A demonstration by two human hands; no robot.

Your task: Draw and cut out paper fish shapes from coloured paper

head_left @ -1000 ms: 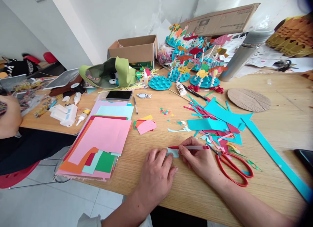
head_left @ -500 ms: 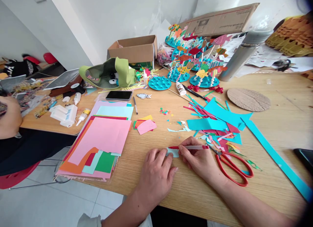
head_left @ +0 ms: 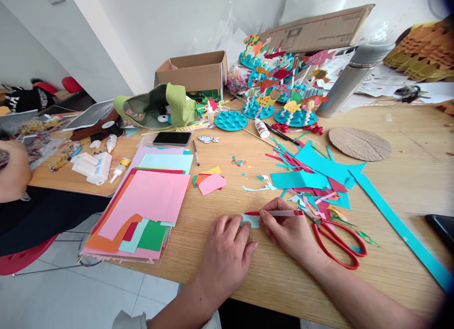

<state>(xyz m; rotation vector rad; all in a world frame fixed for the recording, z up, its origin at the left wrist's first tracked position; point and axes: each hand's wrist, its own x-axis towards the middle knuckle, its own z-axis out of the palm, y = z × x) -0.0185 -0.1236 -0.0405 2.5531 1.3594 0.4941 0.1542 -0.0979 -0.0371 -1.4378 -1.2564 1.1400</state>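
My right hand (head_left: 287, 227) grips a red pen (head_left: 283, 213) between thumb and fingers. The pen lies almost level, its tip at the upper edge of a small light-blue paper piece (head_left: 251, 221). My left hand (head_left: 229, 248) rests on the table with its fingers lying slightly bent, fingertips on that paper's left end and partly covering it. Red-handled scissors (head_left: 336, 241) lie just right of my right hand, their blades pointing toward the paper scraps (head_left: 301, 180). Further off is a small stack of cut paper pieces (head_left: 212, 183), pink on top.
Coloured sheets (head_left: 159, 192) are piled at the left table edge. Behind stand paper-fish models (head_left: 276, 83), a green bag (head_left: 156, 107), a cardboard box (head_left: 191, 71) and a steel flask (head_left: 351, 83). A cardboard oval (head_left: 360, 143) lies right. Another person's arm (head_left: 14, 170) shows far left.
My hands, the pen and the paper keep nearly the same places. The whole view has shifted very slightly; nothing was picked up or let go.
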